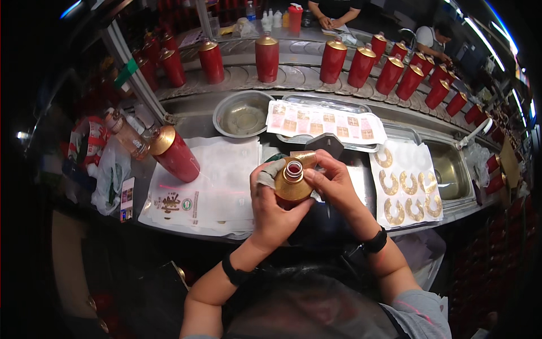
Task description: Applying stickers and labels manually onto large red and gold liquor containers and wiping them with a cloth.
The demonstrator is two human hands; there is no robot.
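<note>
Left hand (272,204) is wrapping closed around the gold-shouldered bottle (292,183) from its left side while the right hand (334,182) is pinching at the bottle's red neck, gold crescent labels (409,195) lying just off to the right.

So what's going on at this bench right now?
A person holds a gold-topped bottle in both hands, left hand gripping the shoulder, right hand at the neck. Another red bottle lies tilted on white sheets. Gold collar labels sit to the right, and red bottles line the conveyor behind.
</note>
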